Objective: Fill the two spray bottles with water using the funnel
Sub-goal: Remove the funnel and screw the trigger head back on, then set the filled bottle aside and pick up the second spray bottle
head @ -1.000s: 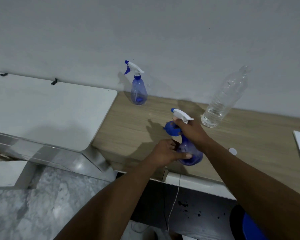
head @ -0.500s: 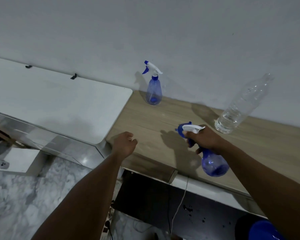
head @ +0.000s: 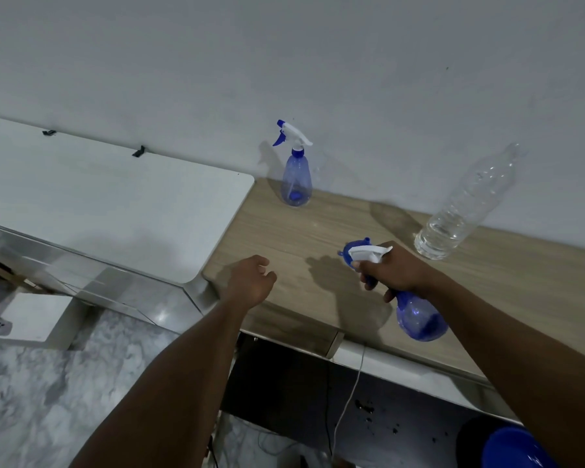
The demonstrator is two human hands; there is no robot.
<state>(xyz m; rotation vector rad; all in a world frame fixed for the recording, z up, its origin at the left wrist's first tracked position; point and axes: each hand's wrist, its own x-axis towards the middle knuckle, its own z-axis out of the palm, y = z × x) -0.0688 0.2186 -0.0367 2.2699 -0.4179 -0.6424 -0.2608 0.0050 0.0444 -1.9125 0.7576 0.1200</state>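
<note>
The right hand (head: 397,271) has its fingers (head: 368,282) closed round the neck of the near spray bottle (head: 419,319), just in front of the water bottle (head: 460,214) on the bench (head: 301,238). The left hand (head: 252,282) is loosely curled and empty; it should steady the body while the head unscrews.

A plain grey wall (head: 284,62) backs a wooden counter (head: 301,231), white tabletop (head: 98,204) and marbled floor (head: 48,400).

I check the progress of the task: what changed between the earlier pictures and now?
The left hand let go of the near spray bottle and moved left, now empty over the table. The right hand keeps its grip on the bottle's neck. The far spray bottle and water bottle stayed put.
</note>
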